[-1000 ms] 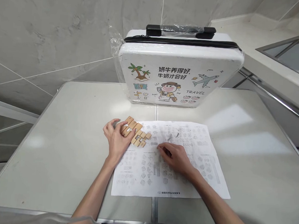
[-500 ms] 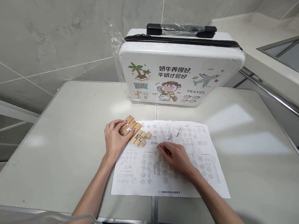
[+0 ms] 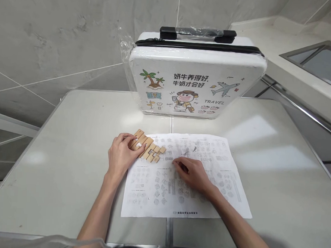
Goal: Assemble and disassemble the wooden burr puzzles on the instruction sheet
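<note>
Several notched wooden puzzle pieces [image 3: 148, 147] lie in a cluster at the top left corner of a printed instruction sheet [image 3: 184, 175]. My left hand [image 3: 120, 155] is curled round the left pieces of the cluster, thumb and fingers pinching one of them. My right hand [image 3: 192, 172] rests on the middle of the sheet with its fingers bent and the fingertips pressing on the paper, a little right of the wooden pieces. It holds nothing I can see.
A white suitcase-shaped case [image 3: 196, 77] with cartoon prints and a black handle stands upright at the far side of the light table [image 3: 68, 151]. Plastic wrap hangs off its left side. A counter with a metal-framed opening [image 3: 318, 58] runs along the right.
My left hand has closed its fingers round the left wooden pieces and shifted slightly left. The right hand stays on the paper. The view has drifted a little.
</note>
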Motion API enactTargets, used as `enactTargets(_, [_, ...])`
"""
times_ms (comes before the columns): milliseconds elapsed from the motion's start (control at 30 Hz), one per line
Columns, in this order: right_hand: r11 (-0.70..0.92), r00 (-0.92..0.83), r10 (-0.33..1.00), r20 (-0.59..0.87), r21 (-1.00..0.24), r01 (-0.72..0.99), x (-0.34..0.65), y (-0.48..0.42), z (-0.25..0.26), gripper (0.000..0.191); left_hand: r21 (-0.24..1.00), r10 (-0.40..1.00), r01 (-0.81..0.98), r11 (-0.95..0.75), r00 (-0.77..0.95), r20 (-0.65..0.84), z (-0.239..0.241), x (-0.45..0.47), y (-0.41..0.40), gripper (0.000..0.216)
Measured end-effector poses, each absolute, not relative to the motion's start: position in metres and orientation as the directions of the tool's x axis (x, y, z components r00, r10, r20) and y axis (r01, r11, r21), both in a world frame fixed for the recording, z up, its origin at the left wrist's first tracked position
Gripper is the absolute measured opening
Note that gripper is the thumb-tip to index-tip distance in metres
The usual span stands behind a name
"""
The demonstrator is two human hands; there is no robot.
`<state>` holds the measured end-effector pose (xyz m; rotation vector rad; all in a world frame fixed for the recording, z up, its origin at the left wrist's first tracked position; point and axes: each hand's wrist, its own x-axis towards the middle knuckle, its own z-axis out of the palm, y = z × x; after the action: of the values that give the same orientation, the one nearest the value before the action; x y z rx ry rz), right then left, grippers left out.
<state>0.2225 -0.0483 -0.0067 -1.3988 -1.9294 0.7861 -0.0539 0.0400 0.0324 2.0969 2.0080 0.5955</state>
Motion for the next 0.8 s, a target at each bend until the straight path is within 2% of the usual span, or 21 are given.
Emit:
enactTargets(200, [0.246, -0.242, 0.962, 0.124, -0.774, 0.583, 0.223, -0.048, -0.005, 0.029, 0.129, 0.987, 0.983, -0.129, 0.139, -0.080, 0.062, -0.047, 0.056, 0.032])
enactTargets(333, [0.237, -0.244, 0.963, 0.114, -0.787, 0.570, 0.223, -0.048, -0.005, 0.029, 0.010, 0.968, 0.980, -0.197, 0.196, -0.159, 0.072, -0.041, 0.065, 0.024])
enactTargets(567, [0.251, -0.250, 0.960, 0.126, -0.782, 0.571, 0.223, -0.048, -0.006, 0.029, -0.020, 0.971, 0.981, -0.194, 0.189, -0.149, 0.072, -0.045, 0.060, 0.019])
enactTargets(800, [0.243, -0.251, 0.961, 0.115, -0.785, 0.570, 0.223, -0.048, -0.005, 0.028, 0.022, 0.964, 0.974, -0.223, 0.224, -0.143, 0.068, -0.048, 0.059, 0.021])
